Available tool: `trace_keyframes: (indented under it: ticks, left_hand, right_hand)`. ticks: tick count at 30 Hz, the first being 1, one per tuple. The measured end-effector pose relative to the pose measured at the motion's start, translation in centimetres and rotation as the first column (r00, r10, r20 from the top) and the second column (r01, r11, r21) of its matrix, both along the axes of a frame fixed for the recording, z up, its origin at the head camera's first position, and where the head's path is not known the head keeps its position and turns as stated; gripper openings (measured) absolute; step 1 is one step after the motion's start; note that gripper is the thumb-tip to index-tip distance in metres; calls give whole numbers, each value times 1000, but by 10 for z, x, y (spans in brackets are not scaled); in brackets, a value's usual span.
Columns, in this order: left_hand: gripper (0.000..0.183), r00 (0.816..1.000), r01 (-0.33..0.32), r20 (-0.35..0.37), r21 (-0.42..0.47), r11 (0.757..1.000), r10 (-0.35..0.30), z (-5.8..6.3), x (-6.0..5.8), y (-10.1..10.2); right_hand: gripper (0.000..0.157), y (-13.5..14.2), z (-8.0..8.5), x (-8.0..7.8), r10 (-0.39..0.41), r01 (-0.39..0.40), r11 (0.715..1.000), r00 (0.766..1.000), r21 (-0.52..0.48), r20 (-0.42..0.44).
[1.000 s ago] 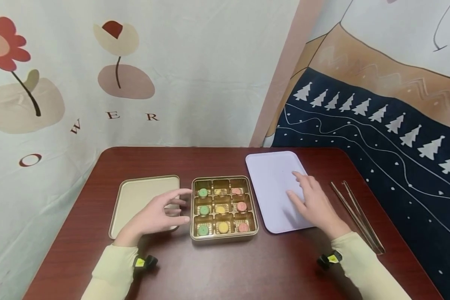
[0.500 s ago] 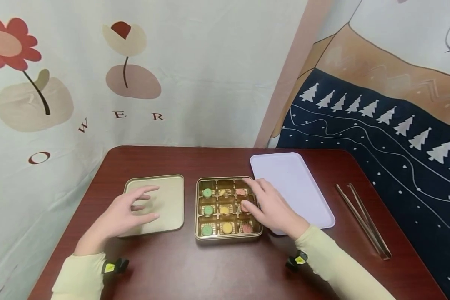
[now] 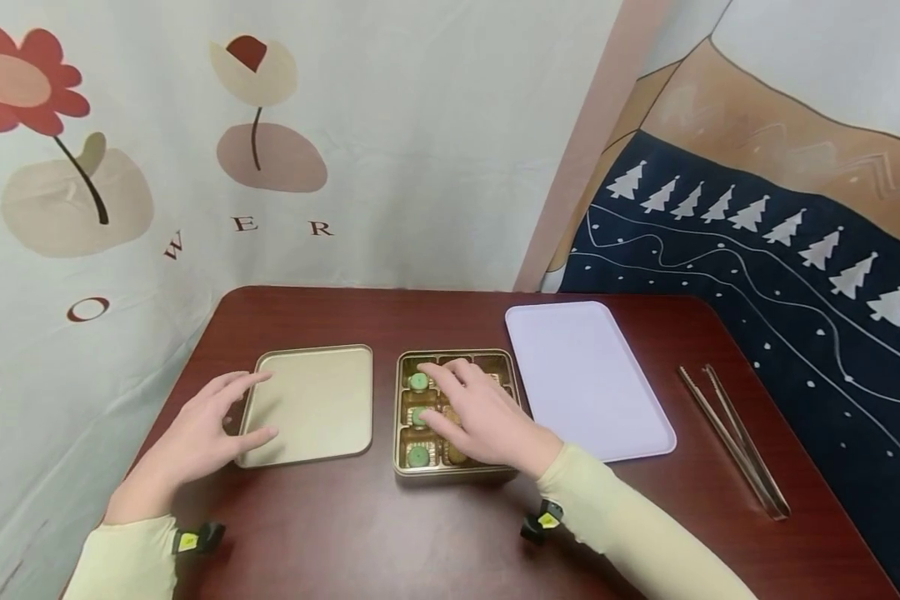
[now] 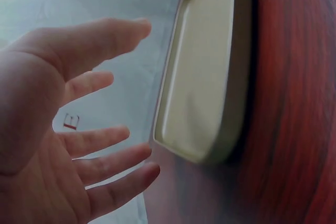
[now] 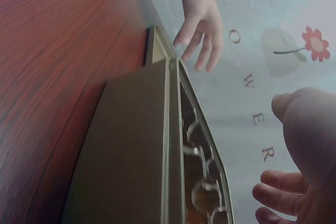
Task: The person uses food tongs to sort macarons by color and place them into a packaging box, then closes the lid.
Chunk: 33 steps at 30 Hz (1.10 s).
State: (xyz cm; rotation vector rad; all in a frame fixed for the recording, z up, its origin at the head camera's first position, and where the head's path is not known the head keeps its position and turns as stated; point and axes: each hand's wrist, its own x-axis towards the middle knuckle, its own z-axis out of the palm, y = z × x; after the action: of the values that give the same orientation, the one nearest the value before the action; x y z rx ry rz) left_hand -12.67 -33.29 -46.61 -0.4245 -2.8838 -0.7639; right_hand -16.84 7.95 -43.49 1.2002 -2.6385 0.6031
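Observation:
In the head view a square gold tin [image 3: 453, 472] with a compartmented insert stands mid-table. Green round sweets, perhaps macarons [image 3: 417, 456], sit down its left column; most of the yellow and pink ones are hidden under my right hand [image 3: 487, 417]. That hand hovers over the tin, fingers spread and pointing left, nothing in its grasp. My left hand [image 3: 198, 429] hangs by the left edge of the shallow tin lid [image 3: 318, 404], thumb and fingers apart. The left wrist view shows this lid [image 4: 205, 66] beside the empty palm. Seen from the right wrist, the tin's side [image 5: 131, 150] rises below the fingers.
A pale lavender tray [image 3: 588, 379] lies right of the tin. Metal tongs [image 3: 742, 450] rest farther right on the dark red wooden table [image 3: 390, 542]. Printed cloths [image 3: 420, 150] hang behind and at the right side.
My right hand has swept left from above the tray to above the tin. My left hand has drawn back leftward from beside the tin, across the lid to its left edge.

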Motion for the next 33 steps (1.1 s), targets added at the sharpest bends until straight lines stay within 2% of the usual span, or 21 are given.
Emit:
trace_keyframes:
  ticks: [7, 11, 16, 22, 29, 33]
  left_hand:
    - [80, 992, -21, 121, -59, 998, 28, -13, -5, -7]
    - [79, 987, -32, 153, -74, 997, 44, -17, -8, -8]
    - [63, 989, -42, 133, -117, 992, 57, -22, -15, -7]
    - [41, 993, -39, 107, -174, 984, 58, -28, -17, -6]
    - [39, 994, -26, 101, -184, 983, 45, -28, -18, -7]
    - [42, 992, -39, 110, -189, 981, 61, -27, -18, -8]
  right_hand:
    - [59, -11, -6, 4, 1, -1, 1000, 1000, 18, 3]
    - [58, -12, -8, 6, -10, 9, 1000, 1000, 25, 15]
    - [57, -13, -10, 8, -8, 8, 1000, 1000, 25, 21]
    - [56, -13, -11, 9, 1, -1, 1000, 1000, 24, 9]
    - [56, -12, -9, 9, 4, -5, 1000, 1000, 29, 2]
    - [56, -12, -10, 8, 7, -7, 1000, 1000, 30, 9]
